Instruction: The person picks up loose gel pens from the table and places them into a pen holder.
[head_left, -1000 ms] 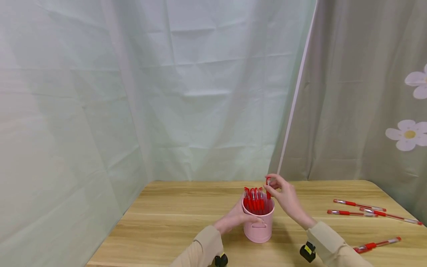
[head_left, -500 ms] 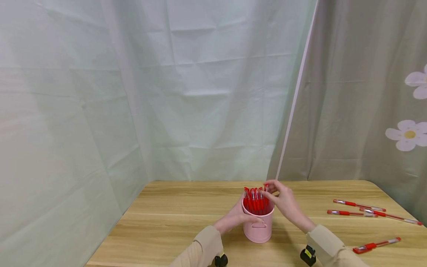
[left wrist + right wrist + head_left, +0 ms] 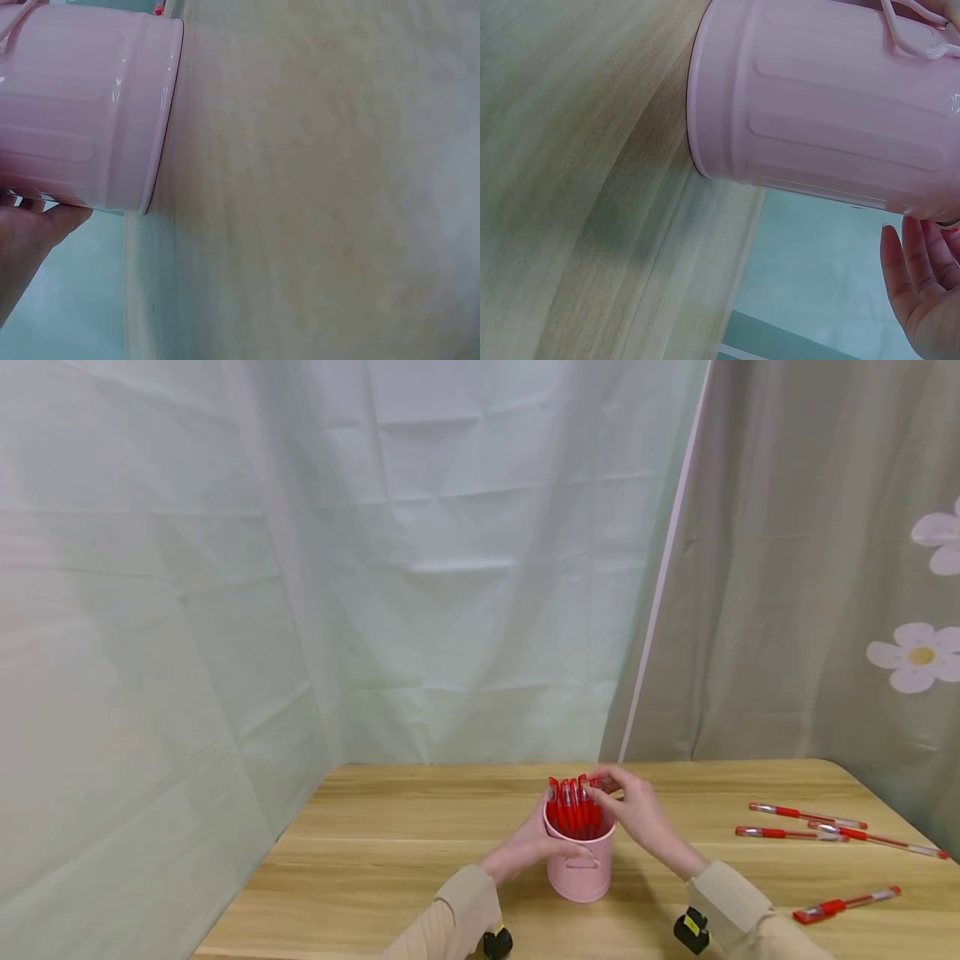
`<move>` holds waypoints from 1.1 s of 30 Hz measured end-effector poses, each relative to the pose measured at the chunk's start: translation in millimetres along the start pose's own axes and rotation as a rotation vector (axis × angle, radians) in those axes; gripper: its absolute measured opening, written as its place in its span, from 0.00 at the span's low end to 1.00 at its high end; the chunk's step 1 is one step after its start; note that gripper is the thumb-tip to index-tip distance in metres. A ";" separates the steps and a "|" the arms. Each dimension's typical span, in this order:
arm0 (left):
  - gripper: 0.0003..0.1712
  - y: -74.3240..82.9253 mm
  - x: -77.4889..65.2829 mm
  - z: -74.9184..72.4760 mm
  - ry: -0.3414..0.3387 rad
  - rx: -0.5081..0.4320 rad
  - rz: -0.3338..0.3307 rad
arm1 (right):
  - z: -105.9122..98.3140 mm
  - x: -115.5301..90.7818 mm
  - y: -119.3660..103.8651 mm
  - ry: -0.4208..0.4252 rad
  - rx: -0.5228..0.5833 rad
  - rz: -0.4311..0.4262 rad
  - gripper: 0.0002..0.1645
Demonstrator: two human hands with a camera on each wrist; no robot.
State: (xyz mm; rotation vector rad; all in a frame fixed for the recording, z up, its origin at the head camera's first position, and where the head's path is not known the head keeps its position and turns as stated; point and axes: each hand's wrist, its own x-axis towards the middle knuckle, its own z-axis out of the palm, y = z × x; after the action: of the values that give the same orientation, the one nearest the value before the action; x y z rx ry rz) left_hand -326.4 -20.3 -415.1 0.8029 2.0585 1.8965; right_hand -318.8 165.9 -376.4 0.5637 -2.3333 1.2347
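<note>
My right hand (image 3: 639, 810), pinching the red pen (image 3: 596, 817), has lowered it inside the pink bucket (image 3: 579, 882) my left hand (image 3: 531, 843) grips, so this placing seems nearly done.

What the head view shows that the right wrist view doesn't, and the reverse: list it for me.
Head view only: four red gel pens lying loose, the beige sleeves and the white flowers on the grey curtain.
Right wrist view only: oblong panels on the bucket's side.
Both: the pink bucket, the right hand, the wooden table and the pale green curtain.
</note>
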 end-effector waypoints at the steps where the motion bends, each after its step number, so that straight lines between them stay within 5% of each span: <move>1: 0.59 -0.3 -0.1 -0.2 -0.002 -0.002 0.000 | 0.0 -0.2 0.3 -0.003 0.000 0.003 0.11; 19: 0.58 1.6 1.4 0.4 -0.012 0.006 0.013 | -12.2 -6.3 13.5 -0.015 0.114 0.036 0.11; 33: 0.61 1.5 -2.0 -2.7 0.041 0.028 -0.017 | -38.0 -20.3 40.9 -0.105 -0.094 0.040 0.09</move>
State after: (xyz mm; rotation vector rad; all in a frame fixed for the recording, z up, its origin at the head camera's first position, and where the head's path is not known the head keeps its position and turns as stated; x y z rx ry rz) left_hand -325.7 -23.6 -413.6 0.7562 2.1140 1.8946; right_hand -317.1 222.2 -395.5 0.5645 -2.4871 1.1305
